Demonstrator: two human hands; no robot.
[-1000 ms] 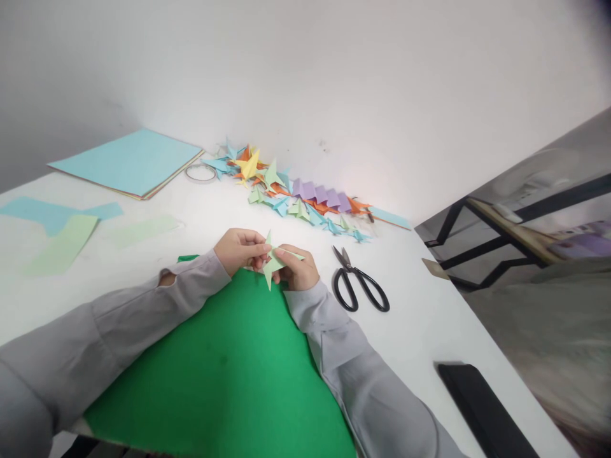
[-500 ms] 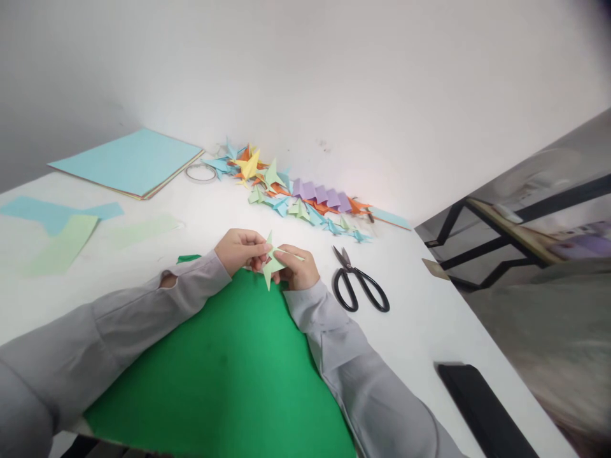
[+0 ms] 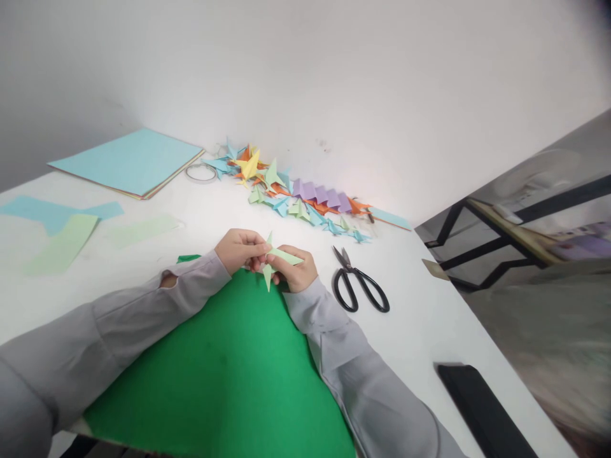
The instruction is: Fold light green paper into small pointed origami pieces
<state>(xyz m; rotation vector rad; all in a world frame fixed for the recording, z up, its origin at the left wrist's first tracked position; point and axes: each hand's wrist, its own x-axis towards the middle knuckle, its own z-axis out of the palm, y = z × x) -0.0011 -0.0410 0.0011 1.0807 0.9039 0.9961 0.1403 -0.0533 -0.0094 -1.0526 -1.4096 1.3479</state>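
Observation:
A small folded light green paper [image 3: 285, 256] is pinched between my two hands, just above the green cloth [image 3: 229, 356]. My left hand [image 3: 242, 249] closes thumb and fingers on its left side. On the other side, my right hand [image 3: 296, 270] grips it, with a pointed flap lying across the fingers. One tip points up and another points down. Behind the hands lies a row of folded paper pieces [image 3: 308, 202] in blue, orange, yellow, green and purple. Black-handled scissors [image 3: 356, 280] rest with slightly parted blades to the right of my right hand.
Stacked coloured sheets [image 3: 133, 159] lie at the back left, beside a roll of tape [image 3: 201, 173]. Blue [image 3: 57, 213] and green paper strips [image 3: 67, 245] are at the left. A black flat object [image 3: 482, 407] sits near the right table edge.
The right-hand flap of the green paper now shows its broad face across my right fingers, where it was thin and edge-on before. My right hand has shifted slightly.

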